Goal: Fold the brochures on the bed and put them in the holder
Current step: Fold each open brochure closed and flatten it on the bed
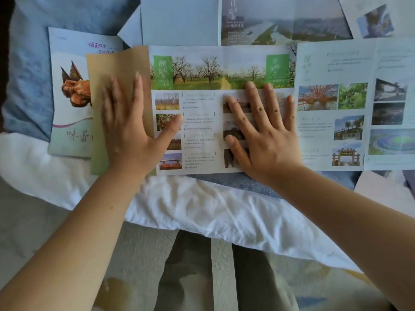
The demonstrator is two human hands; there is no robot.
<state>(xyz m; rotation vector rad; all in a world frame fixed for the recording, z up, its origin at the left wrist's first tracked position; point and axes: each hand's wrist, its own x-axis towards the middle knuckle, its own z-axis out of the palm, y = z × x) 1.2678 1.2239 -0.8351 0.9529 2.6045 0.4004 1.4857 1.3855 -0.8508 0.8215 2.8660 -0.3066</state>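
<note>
An opened brochure with a green orchard photo across its top lies on the bed in front of me. Its left panel, tan on the back, is turned over, and my left hand presses flat on it with the thumb stretched onto the middle panel. My right hand lies flat with spread fingers on the brochure's right panel. Both hands have straight fingers. No holder is in view.
Other brochures surround it: a pale green one with a crab picture at the left, an unfolded one with several photos at the right, more at the back. A white sheet hangs over the near bed edge.
</note>
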